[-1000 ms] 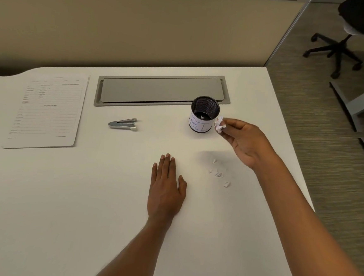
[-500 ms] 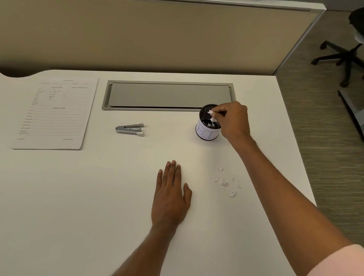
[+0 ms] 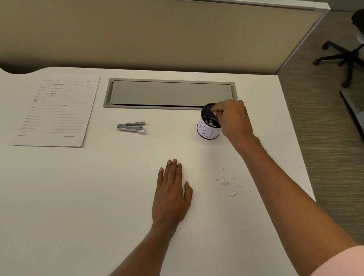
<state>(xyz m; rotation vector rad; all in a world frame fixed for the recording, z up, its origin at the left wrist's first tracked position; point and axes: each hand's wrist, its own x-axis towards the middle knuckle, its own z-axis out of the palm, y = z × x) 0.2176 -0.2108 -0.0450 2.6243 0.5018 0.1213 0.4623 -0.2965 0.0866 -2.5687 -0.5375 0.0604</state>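
Observation:
A small black mesh cup (image 3: 207,132) with a white handwritten label stands on the white desk (image 3: 86,195), right of centre. White paper scraps (image 3: 211,122) lie inside it. My right hand (image 3: 234,117) hovers over the cup's right rim, fingers curled and fingertips together above the opening, with no paper visible between them. Flat on the desk, palm down with straight fingers, lies my left hand (image 3: 171,197). Several tiny torn paper bits (image 3: 225,182) are scattered on the desk between my two arms.
A metal staple remover (image 3: 131,126) lies left of the cup. A printed form (image 3: 58,109) sits at the left. A grey cable-tray lid (image 3: 171,94) is set into the desk behind the cup. A beige partition stands behind; an office chair (image 3: 360,42) is far right.
My right hand carried a crumpled white paper scrap from beside the cup to over its opening. The scrap has left my fingers and white bits lie in the cup. My left hand stayed put.

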